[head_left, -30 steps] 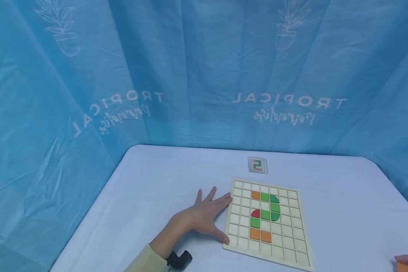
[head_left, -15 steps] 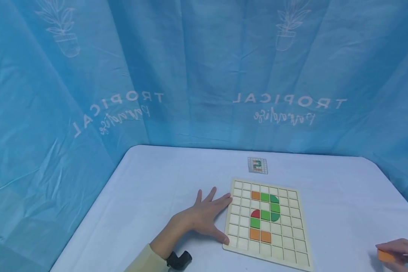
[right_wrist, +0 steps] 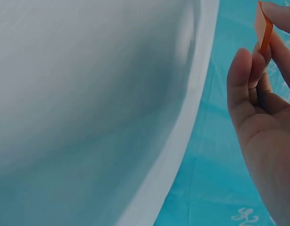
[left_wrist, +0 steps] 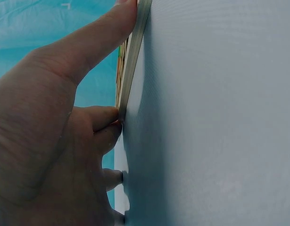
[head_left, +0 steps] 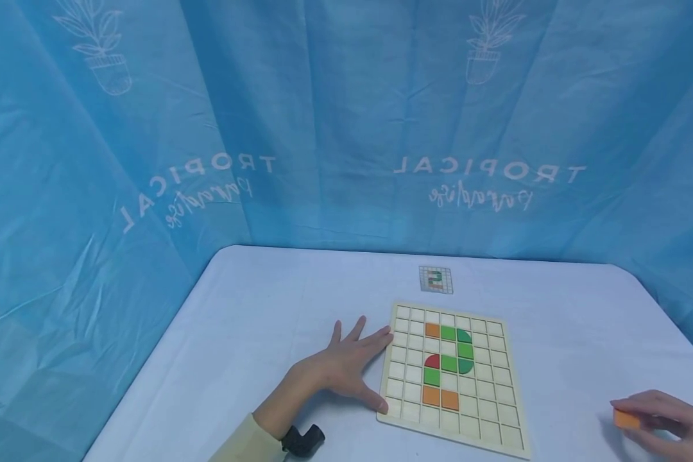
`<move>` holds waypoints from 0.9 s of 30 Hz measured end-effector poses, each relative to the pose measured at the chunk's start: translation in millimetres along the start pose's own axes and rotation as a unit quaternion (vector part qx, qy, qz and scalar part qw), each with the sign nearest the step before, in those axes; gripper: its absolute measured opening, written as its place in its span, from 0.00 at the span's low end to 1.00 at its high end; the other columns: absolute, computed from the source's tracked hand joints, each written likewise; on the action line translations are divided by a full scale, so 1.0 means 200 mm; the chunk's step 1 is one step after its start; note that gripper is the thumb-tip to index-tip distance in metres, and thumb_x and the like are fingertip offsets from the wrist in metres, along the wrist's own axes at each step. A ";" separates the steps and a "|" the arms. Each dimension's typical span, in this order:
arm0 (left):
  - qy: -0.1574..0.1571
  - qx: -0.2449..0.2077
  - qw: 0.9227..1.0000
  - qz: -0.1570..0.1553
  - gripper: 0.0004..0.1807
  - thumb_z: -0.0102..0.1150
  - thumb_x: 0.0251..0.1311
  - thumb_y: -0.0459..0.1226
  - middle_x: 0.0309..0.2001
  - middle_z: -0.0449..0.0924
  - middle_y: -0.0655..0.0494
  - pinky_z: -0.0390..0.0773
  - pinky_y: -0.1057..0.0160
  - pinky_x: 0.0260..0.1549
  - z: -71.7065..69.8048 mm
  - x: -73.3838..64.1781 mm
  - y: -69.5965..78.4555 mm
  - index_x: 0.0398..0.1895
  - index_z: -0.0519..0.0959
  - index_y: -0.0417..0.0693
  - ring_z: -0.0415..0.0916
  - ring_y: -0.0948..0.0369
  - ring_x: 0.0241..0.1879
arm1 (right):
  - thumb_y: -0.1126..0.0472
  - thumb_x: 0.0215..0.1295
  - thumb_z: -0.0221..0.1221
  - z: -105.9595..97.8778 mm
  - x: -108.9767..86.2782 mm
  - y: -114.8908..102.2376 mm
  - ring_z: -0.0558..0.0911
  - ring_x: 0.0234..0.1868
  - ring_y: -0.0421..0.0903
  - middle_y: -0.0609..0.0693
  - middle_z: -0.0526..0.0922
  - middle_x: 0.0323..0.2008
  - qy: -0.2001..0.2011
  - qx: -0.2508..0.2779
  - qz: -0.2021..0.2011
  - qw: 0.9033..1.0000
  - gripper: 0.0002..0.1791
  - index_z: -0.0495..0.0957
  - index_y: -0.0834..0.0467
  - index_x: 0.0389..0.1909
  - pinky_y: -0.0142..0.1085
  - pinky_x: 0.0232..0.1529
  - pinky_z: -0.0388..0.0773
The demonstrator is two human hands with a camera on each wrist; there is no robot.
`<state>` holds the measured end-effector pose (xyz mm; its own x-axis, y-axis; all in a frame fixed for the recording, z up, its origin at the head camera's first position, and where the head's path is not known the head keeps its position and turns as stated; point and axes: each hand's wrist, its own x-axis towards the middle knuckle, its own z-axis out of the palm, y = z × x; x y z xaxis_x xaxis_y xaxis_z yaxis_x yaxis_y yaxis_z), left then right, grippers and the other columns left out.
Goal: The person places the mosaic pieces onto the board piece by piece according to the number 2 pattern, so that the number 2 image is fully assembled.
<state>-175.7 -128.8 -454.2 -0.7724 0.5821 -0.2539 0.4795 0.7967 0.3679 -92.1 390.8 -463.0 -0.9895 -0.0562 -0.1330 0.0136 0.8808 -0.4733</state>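
My left hand (head_left: 346, 366) lies spread at the left side of a cream grid board (head_left: 496, 410), thumb and a fingertip touching its edge. In the left wrist view the thumb (left_wrist: 97, 42) meets the board's side. Seated in the grid are orange square tiles (head_left: 431, 396), green square tiles (head_left: 448, 364), dark green rounded tiles (head_left: 466, 366) and one red rounded tile (head_left: 432, 361). To the right of the board, my right hand (head_left: 664, 423) pinches an orange square tile (right_wrist: 263, 28) between thumb and fingers, above the white cloth.
A small pattern card (head_left: 436, 280) with a grid and coloured figure lies behind the board. White cloth (head_left: 289, 289) covers the table. Blue printed curtains (head_left: 352, 128) stand behind and to the sides. A black wrist mount (head_left: 303, 441) sits by my left sleeve.
My right hand has come in from the right edge and moved left toward the board, carrying the orange tile. The left hand and the tiles on the board stay in place.
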 end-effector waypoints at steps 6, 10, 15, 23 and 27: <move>0.002 -0.001 1.000 -0.002 0.66 0.60 0.31 0.77 0.76 0.40 0.70 0.24 0.36 0.63 0.00 0.00 0.00 0.77 0.48 0.66 0.25 0.52 0.74 | 0.57 0.52 0.71 0.00 0.02 -0.11 0.75 0.33 0.32 0.47 0.80 0.40 -0.018 0.009 0.010 1.000 0.22 0.83 0.61 0.47 0.28 0.33 0.79; -0.001 -0.005 1.000 -0.003 0.66 0.60 0.31 0.77 0.75 0.40 0.71 0.24 0.37 0.63 0.00 0.00 -0.01 0.77 0.48 0.66 0.25 0.52 0.74 | 0.54 0.52 0.71 0.01 0.03 -0.15 0.75 0.33 0.35 0.47 0.80 0.41 -0.027 0.020 0.001 0.999 0.23 0.82 0.60 0.48 0.32 0.35 0.80; -0.002 -0.002 1.000 -0.001 0.66 0.60 0.31 0.77 0.75 0.39 0.72 0.24 0.37 0.63 0.00 0.00 0.00 0.77 0.48 0.66 0.25 0.52 0.74 | 0.51 0.50 0.72 0.04 0.03 -0.20 0.77 0.33 0.34 0.45 0.80 0.40 -0.008 0.036 -0.015 0.999 0.21 0.84 0.54 0.45 0.29 0.34 0.80; -0.001 0.000 1.000 -0.001 0.66 0.61 0.32 0.76 0.75 0.40 0.71 0.24 0.36 0.63 -0.01 0.00 0.00 0.77 0.48 0.65 0.25 0.52 0.74 | 0.46 0.51 0.70 0.07 0.05 -0.29 0.76 0.32 0.36 0.41 0.81 0.38 0.001 0.039 -0.041 0.998 0.17 0.84 0.46 0.41 0.30 0.31 0.77; -0.001 0.000 1.000 0.002 0.65 0.61 0.32 0.76 0.75 0.39 0.71 0.24 0.36 0.63 -0.01 -0.01 0.00 0.77 0.48 0.65 0.25 0.51 0.74 | 0.44 0.53 0.69 0.07 0.07 -0.34 0.74 0.32 0.37 0.41 0.81 0.38 -0.004 0.043 -0.049 0.998 0.17 0.84 0.45 0.42 0.31 0.29 0.74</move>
<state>-175.0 -129.4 -452.6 -0.7691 0.5862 -0.2545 0.4830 0.7940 0.3691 -104.0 323.5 -445.6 -0.9855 -0.1448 -0.0887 -0.0713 0.8269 -0.5578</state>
